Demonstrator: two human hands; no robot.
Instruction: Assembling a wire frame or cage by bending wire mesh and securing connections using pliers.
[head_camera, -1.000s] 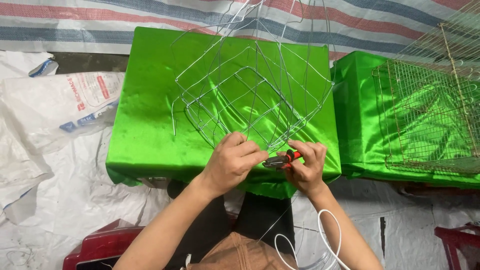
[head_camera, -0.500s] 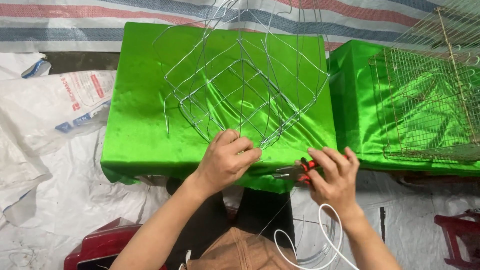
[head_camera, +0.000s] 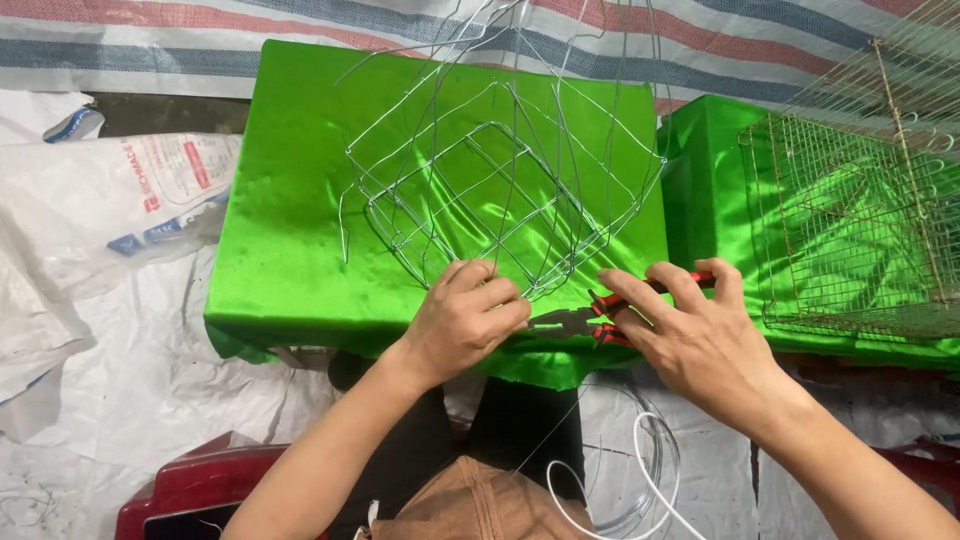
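Wire frame (head_camera: 480, 190) steadied on green table (head_camera: 280, 250), centre frame.
Left hand (head_camera: 465, 320) pinches its lower edge; right hand (head_camera: 690, 335) grips red-handled pliers (head_camera: 610, 305), seemingly at a joint.

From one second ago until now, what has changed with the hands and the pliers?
The right hand with the red-handled pliers drew away to the right from the wire frame; the plier tips now lie just beside the left hand. The left hand kept its fingers on the frame's lower edge. The green-covered table and the mesh cage stayed as they were.
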